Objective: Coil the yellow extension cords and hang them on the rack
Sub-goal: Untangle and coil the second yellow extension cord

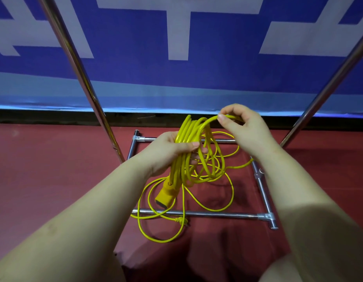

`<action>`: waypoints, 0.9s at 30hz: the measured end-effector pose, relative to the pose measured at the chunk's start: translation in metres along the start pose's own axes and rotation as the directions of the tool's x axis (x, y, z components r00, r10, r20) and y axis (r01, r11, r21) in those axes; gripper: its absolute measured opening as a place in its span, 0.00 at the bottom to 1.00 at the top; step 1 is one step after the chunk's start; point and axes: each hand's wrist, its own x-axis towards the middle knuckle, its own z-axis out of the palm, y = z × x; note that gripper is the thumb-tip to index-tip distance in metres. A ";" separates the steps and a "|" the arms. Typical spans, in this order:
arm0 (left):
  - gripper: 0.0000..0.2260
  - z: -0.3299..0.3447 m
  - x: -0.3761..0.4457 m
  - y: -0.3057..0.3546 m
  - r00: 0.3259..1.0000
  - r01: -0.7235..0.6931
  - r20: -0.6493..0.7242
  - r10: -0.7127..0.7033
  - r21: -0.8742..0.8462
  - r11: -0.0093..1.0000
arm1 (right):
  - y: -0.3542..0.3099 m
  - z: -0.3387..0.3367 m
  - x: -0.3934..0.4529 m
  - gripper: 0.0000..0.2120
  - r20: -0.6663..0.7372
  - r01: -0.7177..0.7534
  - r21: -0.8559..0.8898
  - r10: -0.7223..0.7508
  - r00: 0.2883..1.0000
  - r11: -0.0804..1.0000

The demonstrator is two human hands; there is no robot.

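left hand (169, 154) grips coiled yellow cord (194, 151) (right hand (242, 127) pinches a loop).

A single head-worn camera looks forward and steeply down, close over the person's own forearms, which enter from the bottom corners. It faces a blue-and-white banner (176, 78) at the top, with the red floor (44, 169) below. The wide lens bends the rack's metal poles (79, 78) outward at the edges.
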 end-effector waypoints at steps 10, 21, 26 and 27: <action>0.05 0.003 -0.001 0.000 0.999 -0.007 -0.034 0.005 -0.057 0.998 | 0.001 0.006 -0.004 0.05 0.203 -0.026 -0.021 0.030 0.979 0.999; 0.04 0.008 -0.001 0.003 1.000 -0.019 -0.010 0.019 0.002 1.000 | 0.002 0.011 -0.007 0.15 0.069 -0.060 0.002 0.060 0.996 0.998; 0.02 0.006 -0.002 0.005 0.997 0.027 0.071 -0.031 0.047 0.999 | 0.002 0.007 -0.010 0.19 0.036 -0.085 -0.020 0.085 0.996 0.996; 0.02 0.006 -0.002 0.005 0.997 0.020 0.069 -0.022 0.039 0.999 | 0.001 0.007 -0.011 0.19 0.018 -0.094 -0.046 0.095 0.995 0.994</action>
